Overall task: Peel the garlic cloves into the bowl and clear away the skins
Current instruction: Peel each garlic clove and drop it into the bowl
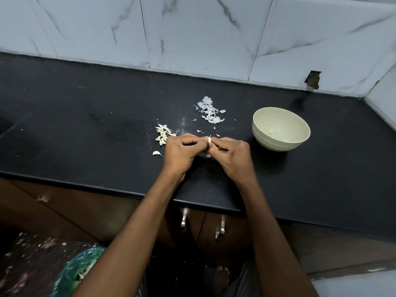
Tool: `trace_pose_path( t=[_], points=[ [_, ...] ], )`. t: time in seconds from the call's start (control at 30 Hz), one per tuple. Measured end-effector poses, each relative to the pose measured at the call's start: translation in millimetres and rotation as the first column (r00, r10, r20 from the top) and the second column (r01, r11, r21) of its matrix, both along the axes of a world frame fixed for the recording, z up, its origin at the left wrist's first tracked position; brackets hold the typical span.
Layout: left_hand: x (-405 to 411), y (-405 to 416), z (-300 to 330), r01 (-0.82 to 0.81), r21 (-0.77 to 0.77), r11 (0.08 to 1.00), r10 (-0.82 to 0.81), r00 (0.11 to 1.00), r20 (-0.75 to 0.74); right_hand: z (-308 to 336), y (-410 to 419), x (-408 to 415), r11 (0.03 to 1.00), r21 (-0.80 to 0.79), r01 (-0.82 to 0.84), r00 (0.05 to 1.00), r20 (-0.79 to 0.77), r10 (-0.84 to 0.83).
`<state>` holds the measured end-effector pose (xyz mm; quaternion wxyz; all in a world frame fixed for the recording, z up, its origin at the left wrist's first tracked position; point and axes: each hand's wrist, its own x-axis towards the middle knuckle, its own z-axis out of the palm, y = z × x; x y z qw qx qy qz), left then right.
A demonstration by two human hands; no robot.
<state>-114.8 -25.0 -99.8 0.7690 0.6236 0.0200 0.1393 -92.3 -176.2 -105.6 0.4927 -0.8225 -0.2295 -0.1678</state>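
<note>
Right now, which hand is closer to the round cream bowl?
Right. The right hand sits just to the left of the round cream bowl, apart from it. The left hand is farther left, beyond the garlic clove both hands pinch.

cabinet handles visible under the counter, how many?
2. One cabinet handle hangs below the counter edge between the forearms; the other handle is just right of it. More may be hidden behind the arms.

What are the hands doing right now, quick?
Left hand: fingers curled, pinching the garlic clove.
Right hand: fingers curled, pinching the same garlic clove.
</note>
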Motion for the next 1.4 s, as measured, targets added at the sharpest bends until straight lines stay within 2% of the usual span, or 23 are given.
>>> trace_pose_path(
  t=[0.3,0.43,0.73,0.87,1.13,1.23,1.4],
  points=[
    [1.8,0.4,-1.9,-0.019,-0.026,0.999,0.018,0.999,-0.041,4.1,-0.5,-2.4,0.999,0.021,-0.029,0.999,-0.036,0.030],
    [5.7,3.0,-4.8,-0.032,-0.125,0.992,0.024,0.998,-0.065,8.2,-0.5,-5.9,0.988,0.150,-0.047,0.991,-0.117,0.065],
    [6.0,4.4,-2.5,0.077,-0.162,0.984,-0.088,0.994,-0.061,4.1,1.9,-4.0,0.910,0.413,-0.027,0.934,-0.314,0.170],
    [7.4,1.7,-4.0,0.003,-0.166,0.986,-0.012,0.998,-0.057,7.2,4.5,-4.5,0.868,0.496,-0.023,0.908,-0.352,0.225],
    [7.6,3.0,-7.3,0.020,-0.164,0.986,-0.019,1.000,0.009,10.0,-0.2,-3.8,0.805,0.593,0.000,0.862,-0.408,0.300],
    [7.1,3.9,-5.7,0.036,-0.190,0.981,-0.034,0.999,0.016,10.1,-0.8,-2.9,0.794,0.608,0.014,0.859,-0.414,0.302],
    [7.2,4.8,-8.0,0.080,-0.141,0.987,-0.076,0.997,0.035,9.9,-1.0,-2.7,0.792,0.609,0.050,0.859,-0.431,0.277]
  ],
)
